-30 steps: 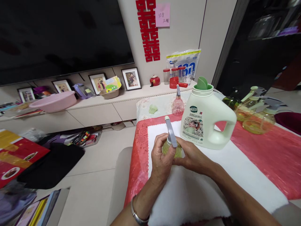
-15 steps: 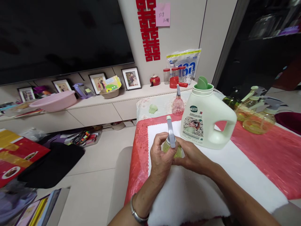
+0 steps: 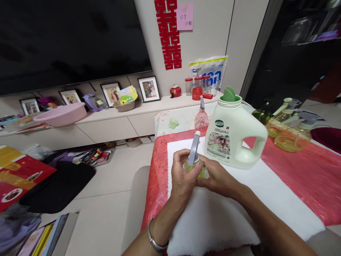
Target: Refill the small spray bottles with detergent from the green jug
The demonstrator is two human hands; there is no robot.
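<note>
Between my two hands is a small clear spray bottle (image 3: 194, 151) with yellowish liquid and a grey trigger head. My left hand (image 3: 183, 177) wraps its left side, thumb near the collar. From the right, my right hand (image 3: 218, 176) closes around the bottle's body. Just beyond my right hand stands a large pale green detergent jug (image 3: 236, 133), uncapped, with a green spout piece in its mouth. Behind it to the left sits a pink spray bottle (image 3: 201, 119). A white cloth (image 3: 213, 217) lies under my hands.
Yellow-tinted spray bottles (image 3: 293, 137) stand on the red table cover (image 3: 314, 177) at right. A pale green crumpled piece (image 3: 173, 123) lies at the table's far left. Along the wall, a low cabinet (image 3: 106, 126) carries a pink basin (image 3: 61, 114), picture frames and red-lidded jars (image 3: 189, 87).
The trigger head of the bottle in my hands has turned, its nozzle tip now pointing further right. My hands have stayed almost in the same place.
</note>
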